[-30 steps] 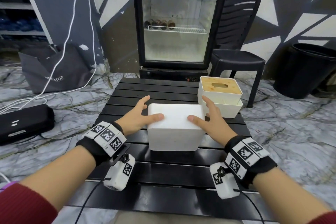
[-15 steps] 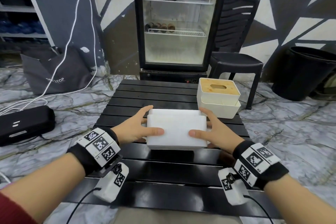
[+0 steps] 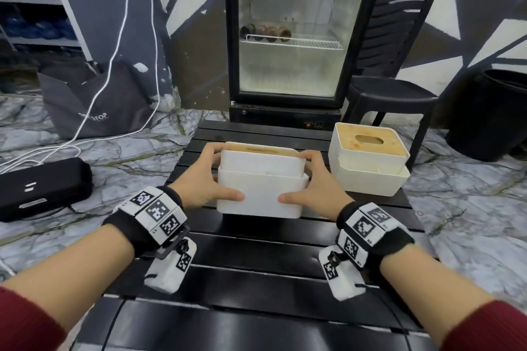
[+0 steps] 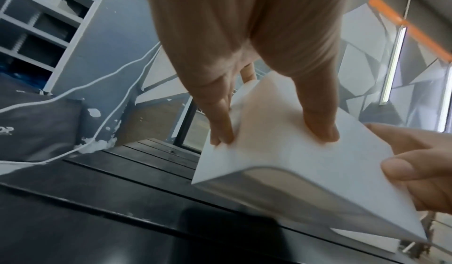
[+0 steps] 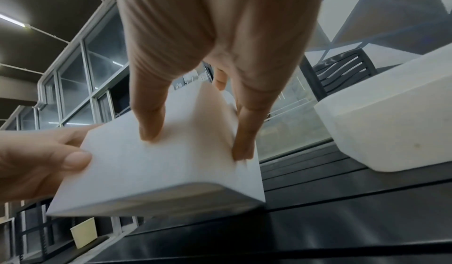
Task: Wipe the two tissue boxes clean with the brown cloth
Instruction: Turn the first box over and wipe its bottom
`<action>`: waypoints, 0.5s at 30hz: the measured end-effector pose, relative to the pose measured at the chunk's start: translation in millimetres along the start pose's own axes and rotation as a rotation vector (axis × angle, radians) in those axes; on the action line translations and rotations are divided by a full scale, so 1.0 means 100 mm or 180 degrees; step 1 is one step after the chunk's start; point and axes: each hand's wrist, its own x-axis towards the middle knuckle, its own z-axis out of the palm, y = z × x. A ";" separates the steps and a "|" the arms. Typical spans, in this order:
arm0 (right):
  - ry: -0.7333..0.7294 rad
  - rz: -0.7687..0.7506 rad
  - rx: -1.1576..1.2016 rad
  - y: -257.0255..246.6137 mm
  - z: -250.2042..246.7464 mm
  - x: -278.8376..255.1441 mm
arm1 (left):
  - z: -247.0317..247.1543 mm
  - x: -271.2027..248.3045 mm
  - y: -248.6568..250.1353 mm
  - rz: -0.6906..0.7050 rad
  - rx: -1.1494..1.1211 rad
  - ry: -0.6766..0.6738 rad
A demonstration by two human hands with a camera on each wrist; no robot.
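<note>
Both hands hold the near white tissue box (image 3: 261, 194) above the middle of the black slatted table (image 3: 256, 265). It is tilted, with its wooden lid toward the far side. My left hand (image 3: 222, 172) grips its left end and my right hand (image 3: 299, 177) its right end, thumbs on the near face. The left wrist view shows the box (image 4: 293, 162) from below in my left hand (image 4: 269, 133). In the right wrist view the box (image 5: 166, 171) sits in my right hand (image 5: 195, 142). The second tissue box (image 3: 368, 162) stands upright at the right. No brown cloth shows in any view.
A glass-door fridge (image 3: 288, 37) stands just behind the table, with a black chair (image 3: 393, 88) to its right. A black bin (image 3: 490, 114) is at the far right. On the marble floor at the left lie a black case (image 3: 42, 188) and a grey bag (image 3: 94, 102).
The near box lay with its plain white underside up. Both hands have turned it over, so the wooden lid now shows on the far top, and lifted it slightly.
</note>
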 end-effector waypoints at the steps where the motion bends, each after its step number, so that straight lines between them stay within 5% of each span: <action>1: 0.0017 -0.0012 -0.0022 0.02 0.06 0.09 | -0.05 0.07 -0.06 -0.0032 0.0022 0.0027; 15: 0.0052 -0.0168 0.0031 0.04 0.78 1.04 | -0.65 0.71 -0.74 -0.0349 0.0671 0.0351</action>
